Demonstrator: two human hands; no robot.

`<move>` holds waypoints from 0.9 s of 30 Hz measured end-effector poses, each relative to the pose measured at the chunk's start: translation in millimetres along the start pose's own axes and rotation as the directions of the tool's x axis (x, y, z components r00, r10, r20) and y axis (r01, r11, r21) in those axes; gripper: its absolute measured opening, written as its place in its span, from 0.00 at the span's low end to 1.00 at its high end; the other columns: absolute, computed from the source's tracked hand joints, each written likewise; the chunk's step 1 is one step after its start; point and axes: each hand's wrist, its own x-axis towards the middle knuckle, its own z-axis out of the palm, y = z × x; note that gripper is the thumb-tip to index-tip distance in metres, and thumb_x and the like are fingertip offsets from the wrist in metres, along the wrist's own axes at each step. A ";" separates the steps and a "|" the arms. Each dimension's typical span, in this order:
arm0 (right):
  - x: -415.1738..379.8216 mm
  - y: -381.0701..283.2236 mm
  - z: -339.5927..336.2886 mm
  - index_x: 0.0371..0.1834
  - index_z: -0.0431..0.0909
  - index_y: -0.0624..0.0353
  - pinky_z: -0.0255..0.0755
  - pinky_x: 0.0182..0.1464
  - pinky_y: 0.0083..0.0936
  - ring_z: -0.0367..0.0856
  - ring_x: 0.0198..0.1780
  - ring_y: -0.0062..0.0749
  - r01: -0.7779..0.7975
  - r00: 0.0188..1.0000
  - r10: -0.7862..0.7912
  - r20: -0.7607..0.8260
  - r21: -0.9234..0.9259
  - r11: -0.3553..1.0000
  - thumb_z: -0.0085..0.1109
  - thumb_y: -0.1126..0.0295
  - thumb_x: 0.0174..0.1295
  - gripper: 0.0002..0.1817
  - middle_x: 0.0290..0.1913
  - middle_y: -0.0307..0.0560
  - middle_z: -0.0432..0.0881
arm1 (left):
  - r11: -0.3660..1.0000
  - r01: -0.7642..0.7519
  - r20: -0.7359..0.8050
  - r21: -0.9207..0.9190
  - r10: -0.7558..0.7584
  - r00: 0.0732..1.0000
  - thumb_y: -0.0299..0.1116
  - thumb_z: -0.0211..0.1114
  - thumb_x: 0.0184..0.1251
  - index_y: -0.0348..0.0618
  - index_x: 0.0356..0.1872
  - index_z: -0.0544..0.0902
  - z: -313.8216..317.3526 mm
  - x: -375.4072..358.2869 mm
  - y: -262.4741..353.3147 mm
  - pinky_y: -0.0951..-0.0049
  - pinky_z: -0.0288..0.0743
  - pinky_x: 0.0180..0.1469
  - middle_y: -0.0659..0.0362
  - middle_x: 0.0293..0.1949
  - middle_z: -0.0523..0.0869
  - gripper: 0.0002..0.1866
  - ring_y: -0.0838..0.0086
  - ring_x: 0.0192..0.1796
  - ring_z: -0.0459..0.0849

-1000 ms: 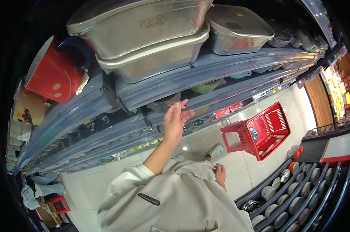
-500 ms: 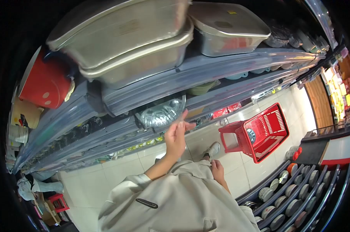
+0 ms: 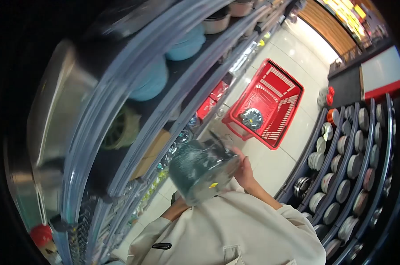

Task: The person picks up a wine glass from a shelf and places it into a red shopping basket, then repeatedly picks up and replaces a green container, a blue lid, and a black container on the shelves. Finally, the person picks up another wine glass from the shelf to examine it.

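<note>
"Right hand (image 3: 244, 171), what is it doing?"

"It is closed on the edge of a wrapped container (image 3: 202, 172), dark green and glossy, with a small yellow label near its lower side. Motion blurs the shape."

"And the left hand (image 3: 179, 206)?"

"It reaches under the container's other side. The fingers are hidden, so I cannot tell how wide they are."

"Where is the container, then?"

"Up in front of the pale jacket (image 3: 209, 225), over the floor (image 3: 270, 170) and outside the red basket (image 3: 277, 104)."

"What is the floor like?"

"Pale, shiny tiles with thin dark joints, and lights reflecting in them. The basket stands there, a round silvery item (image 3: 252, 118) inside."

"What about the left side of the room?"

"Grey-blue shelves (image 3: 92, 115), tilted in the view. Light-blue bowls (image 3: 149, 81) sit on one level, and red packages (image 3: 209, 104) lie lower down. Metal containers (image 3: 61, 101) show blurred at the far left."

"And to the right?"

"A dark rack (image 3: 303, 198) with rows of round dishes (image 3: 315, 161). Beyond it, a wood-fronted counter (image 3: 326, 26) sits under a bright yellow display (image 3: 348, 15)."
</note>
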 end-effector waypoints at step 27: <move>142.3 5.0 -359.8 0.62 0.64 0.67 0.72 0.54 0.29 0.78 0.52 0.37 -0.668 0.694 0.276 -0.665 -0.451 0.593 0.69 0.48 0.52 0.42 0.51 0.58 0.78 | 0.724 0.662 0.375 0.192 -0.678 0.632 0.35 0.57 0.66 0.36 0.49 0.78 95.1 138.2 -63.7 0.64 0.75 0.48 0.46 0.46 0.81 0.15 0.55 0.46 0.82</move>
